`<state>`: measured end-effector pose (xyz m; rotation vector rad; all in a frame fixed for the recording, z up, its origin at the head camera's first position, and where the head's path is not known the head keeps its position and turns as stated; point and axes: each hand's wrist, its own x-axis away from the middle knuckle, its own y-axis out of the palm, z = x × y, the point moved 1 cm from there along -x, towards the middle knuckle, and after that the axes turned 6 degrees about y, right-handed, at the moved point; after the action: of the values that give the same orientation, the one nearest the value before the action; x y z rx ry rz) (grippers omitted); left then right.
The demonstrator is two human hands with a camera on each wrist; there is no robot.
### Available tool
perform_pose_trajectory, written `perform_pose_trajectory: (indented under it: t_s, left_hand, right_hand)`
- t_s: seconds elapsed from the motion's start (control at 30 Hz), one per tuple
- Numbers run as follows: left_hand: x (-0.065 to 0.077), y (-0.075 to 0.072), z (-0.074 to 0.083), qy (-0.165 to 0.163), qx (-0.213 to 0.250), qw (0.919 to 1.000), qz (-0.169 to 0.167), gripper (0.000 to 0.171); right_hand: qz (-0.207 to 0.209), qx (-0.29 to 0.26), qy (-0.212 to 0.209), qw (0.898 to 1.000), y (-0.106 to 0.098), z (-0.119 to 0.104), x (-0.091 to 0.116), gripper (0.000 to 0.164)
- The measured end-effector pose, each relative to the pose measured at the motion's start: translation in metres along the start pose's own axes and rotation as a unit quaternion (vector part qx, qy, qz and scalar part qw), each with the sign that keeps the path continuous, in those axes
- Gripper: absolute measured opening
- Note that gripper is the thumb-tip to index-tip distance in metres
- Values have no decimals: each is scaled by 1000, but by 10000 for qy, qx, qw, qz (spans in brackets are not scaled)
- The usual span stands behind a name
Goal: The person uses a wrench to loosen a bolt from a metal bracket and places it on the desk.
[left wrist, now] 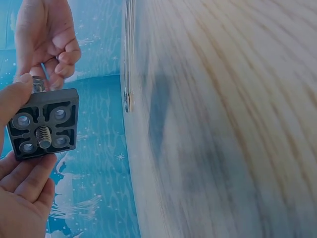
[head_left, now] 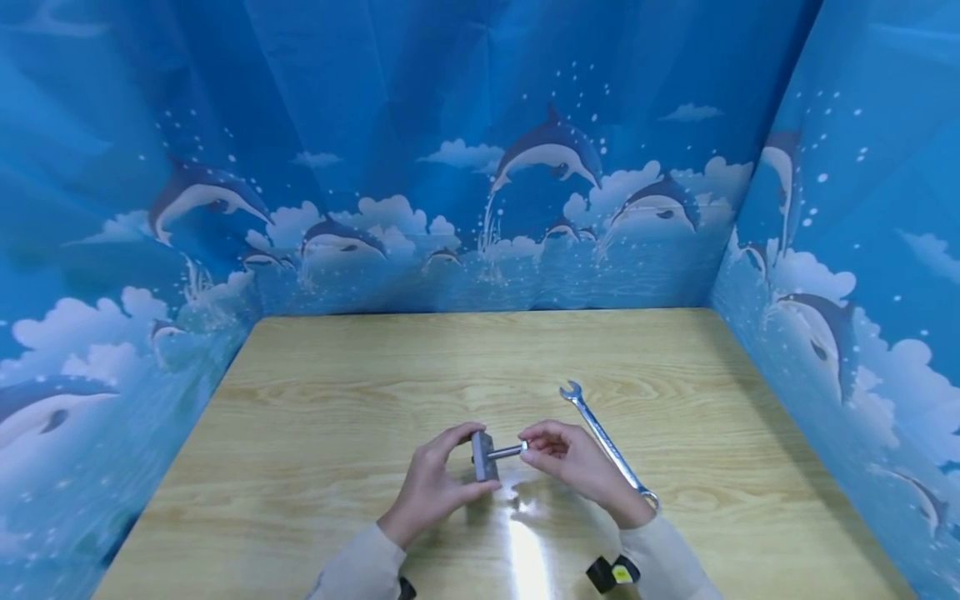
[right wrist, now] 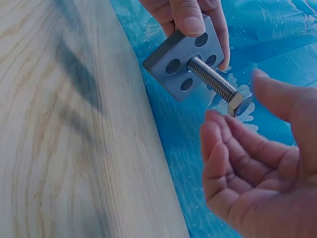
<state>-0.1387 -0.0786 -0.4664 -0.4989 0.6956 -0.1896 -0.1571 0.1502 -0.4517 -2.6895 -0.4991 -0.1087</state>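
My left hand (head_left: 438, 482) grips a small grey square plate (head_left: 484, 456) by its edges, thumb on one side and fingers on the other. The plate has round holes near its corners, and a ribbed face shows in the left wrist view. A silver hex bolt (right wrist: 213, 79) runs through its centre, its threaded tip (left wrist: 43, 137) poking out of the ribbed side. Most of the shank and the hex head stick out toward my right hand (right wrist: 262, 168). That hand's thumb and bent fingers lie around the bolt head, with a gap between thumb and head in the right wrist view.
A silver combination wrench (head_left: 609, 442) lies slantwise on the wooden table (head_left: 337, 367), its ring end beside my right wrist. Blue dolphin-print sheets (head_left: 420, 167) hang behind the table and along both sides.
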Motion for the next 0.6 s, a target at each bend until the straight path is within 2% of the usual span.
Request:
perform_pose_trajectory:
  t_s: [0.23,0.4,0.6]
  left_hand:
    - [0,1,1,-154,28,9999,-41,76]
    - [0,2,2,-174,-28,9998,-132,77]
    - [1,2,1,-102,-42,9999,-123,78]
  right_hand:
    - [-171,-253,286,9991,1,-2,0,46]
    - [-257,-302,295,9988,2,-4,0,42]
    - [-158,-234,335,9990,2,-4,1,35]
